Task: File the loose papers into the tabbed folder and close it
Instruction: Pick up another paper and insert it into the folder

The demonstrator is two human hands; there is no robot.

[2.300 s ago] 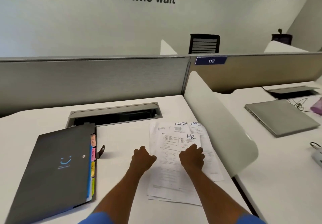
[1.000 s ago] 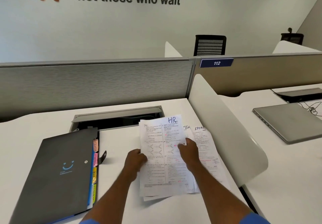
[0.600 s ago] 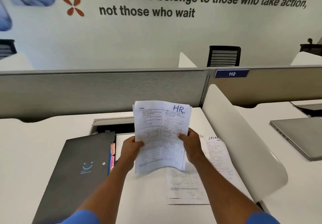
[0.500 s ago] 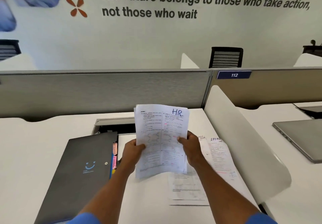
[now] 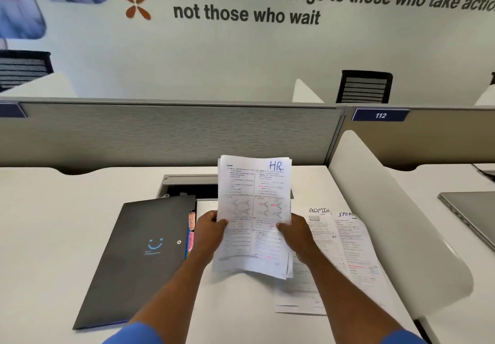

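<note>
Head cam: both hands [image 5: 211,232] still grip HR papers [image 5: 254,215], now lifted off desk [image 5: 53,236] vs 2.3s ago.

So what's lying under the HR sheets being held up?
Below the HR sheets, held by the left hand and right hand, more papers lie on the desk: ADMIN sheet, another starting SPOR. Their left parts are covered.
</note>
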